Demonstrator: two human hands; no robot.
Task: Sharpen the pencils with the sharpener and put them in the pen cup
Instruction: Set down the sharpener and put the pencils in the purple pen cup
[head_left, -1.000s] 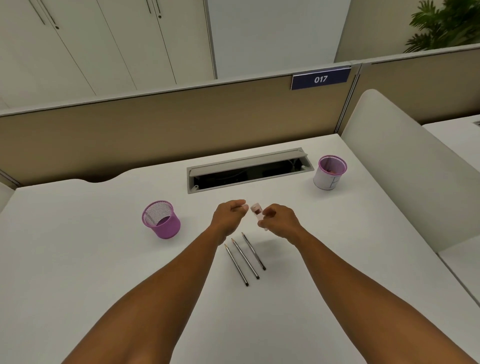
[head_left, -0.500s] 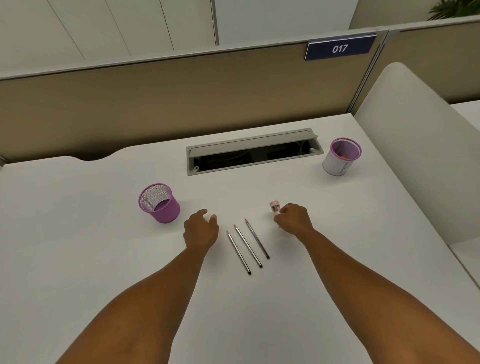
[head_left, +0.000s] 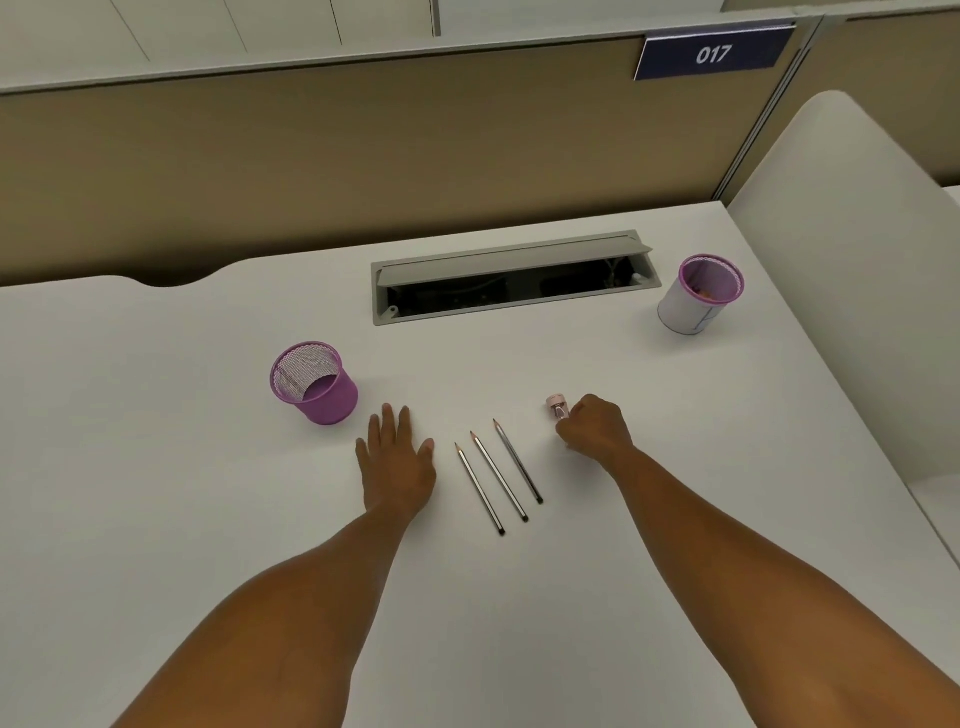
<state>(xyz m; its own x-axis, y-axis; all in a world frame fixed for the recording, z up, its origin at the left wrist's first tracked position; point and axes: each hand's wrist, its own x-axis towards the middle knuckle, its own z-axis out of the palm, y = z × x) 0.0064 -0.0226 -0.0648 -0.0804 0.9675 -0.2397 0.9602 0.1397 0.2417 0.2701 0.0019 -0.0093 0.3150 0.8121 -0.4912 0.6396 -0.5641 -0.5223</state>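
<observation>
— Where were the hands?

— The left hand (head_left: 397, 462) lay flat on the white counter (head_left: 156, 493), palm down, fingers straight and slightly spread, holding nothing. The right hand (head_left: 597, 431) was curled, knuckles up, with the small pink sharpener (head_left: 557, 405) at its fingertips. Whether the fingers actually pinched it or only touched it, I could not tell; the fingertips were hidden under the hand.

— And the pencils?

— Three pencils (head_left: 498, 480) lay side by side on the counter between the two hands, parallel and slanted, points away from the person, touching neither hand.

— The cup?

— A purple mesh pen cup (head_left: 314, 384) stood upright just beyond the left hand, to its left. A second cup (head_left: 698, 296), purple-rimmed with a white wrap, stood well apart at the far right; something orange showed inside, too small to identify.

— The surroundings?

— A grey cable hatch (head_left: 514, 278) was set in the counter, lid propped open, its dark inside hard to read. Behind ran a tan partition (head_left: 311, 171) carrying a blue plate (head_left: 714, 52) marked 017, with pale cabinet doors (head_left: 234, 26) above, cut off by the frame. A white divider panel (head_left: 841, 260) rose on the right.
</observation>
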